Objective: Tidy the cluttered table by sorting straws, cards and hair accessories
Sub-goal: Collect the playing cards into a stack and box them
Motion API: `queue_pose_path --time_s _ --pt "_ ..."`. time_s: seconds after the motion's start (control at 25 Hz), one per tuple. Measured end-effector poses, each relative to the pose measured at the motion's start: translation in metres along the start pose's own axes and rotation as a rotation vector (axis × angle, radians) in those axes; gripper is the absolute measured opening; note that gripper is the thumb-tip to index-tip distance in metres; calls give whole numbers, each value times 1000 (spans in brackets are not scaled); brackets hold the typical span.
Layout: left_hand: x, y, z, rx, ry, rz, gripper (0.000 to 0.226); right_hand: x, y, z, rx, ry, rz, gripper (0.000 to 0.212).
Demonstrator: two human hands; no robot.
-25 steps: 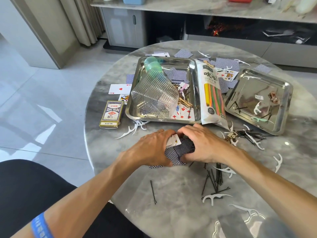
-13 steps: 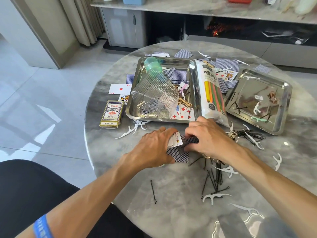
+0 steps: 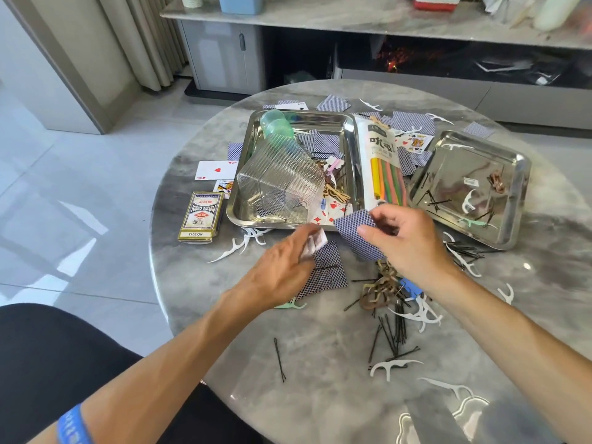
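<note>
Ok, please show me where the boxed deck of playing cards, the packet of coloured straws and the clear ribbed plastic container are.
boxed deck of playing cards [image 3: 201, 216], head view, printed top face.
packet of coloured straws [image 3: 386, 168], head view, middle of wrapper.
clear ribbed plastic container [image 3: 283, 184], head view, ribbed side wall.

Bright daylight from the left, glare patches on the floor [image 3: 80, 232] and both steel trays [image 3: 474, 174]; motion blur on the left hand [image 3: 282, 267]; wide-angle bending at edges.

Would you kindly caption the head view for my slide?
Right hand lifts blue-backed cards while left hand gathers others on the cluttered marble table.
</note>
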State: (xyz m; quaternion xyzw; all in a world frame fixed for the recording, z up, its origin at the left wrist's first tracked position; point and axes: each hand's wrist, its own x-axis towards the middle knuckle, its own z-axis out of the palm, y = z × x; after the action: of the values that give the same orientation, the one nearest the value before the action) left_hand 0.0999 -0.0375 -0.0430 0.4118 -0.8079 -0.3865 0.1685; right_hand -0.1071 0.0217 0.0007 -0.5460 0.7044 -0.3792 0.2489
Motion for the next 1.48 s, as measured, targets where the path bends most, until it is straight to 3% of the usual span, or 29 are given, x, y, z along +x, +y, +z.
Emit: queue_pose_path --time_s 0.12,0.16,0.24,0.32,0.4,0.44,0.6,0.68,0.84,1.16,1.36,1.48 --pt "5 16 -14 -895 -69 -224 35 -2 -17 4 638 -159 249 13" --pt "5 20 -15 -1087 -118 -254 29 -3 -24 9 690 -194 261 11" --pt "0 29 -12 -1198 -109 -297 29 -5 -32 26 432 -147 97 2" --pt "0 32 -10 -1163 53 -380 15 -8 -28 41 -121 -16 -220 11" --pt "4 28 -22 -1056 116 -433 22 -11 -19 44 -427 -13 -321 20" --pt "5 24 -31 -908 94 -447 26 -11 -13 43 -463 -110 -288 24" --pt "-1 7 -43 209 -139 -280 41 -5 10 42 -605 -503 -244 62" --pt "-9 1 -30 410 -202 -185 65 3 9 41 -633 -541 -260 72" --pt "-11 -13 -14 471 -166 -131 83 15 7 42 -682 -568 -273 87" --pt "-8 -17 -10 437 -92 -123 79 19 3 55 -778 -677 -181 112" --pt "-11 -19 -10 388 -54 -67 76 14 3 57 -704 -643 -142 103" --pt "-12 -19 -6 384 -26 -39 72 10 3 57 -788 -616 -116 99"
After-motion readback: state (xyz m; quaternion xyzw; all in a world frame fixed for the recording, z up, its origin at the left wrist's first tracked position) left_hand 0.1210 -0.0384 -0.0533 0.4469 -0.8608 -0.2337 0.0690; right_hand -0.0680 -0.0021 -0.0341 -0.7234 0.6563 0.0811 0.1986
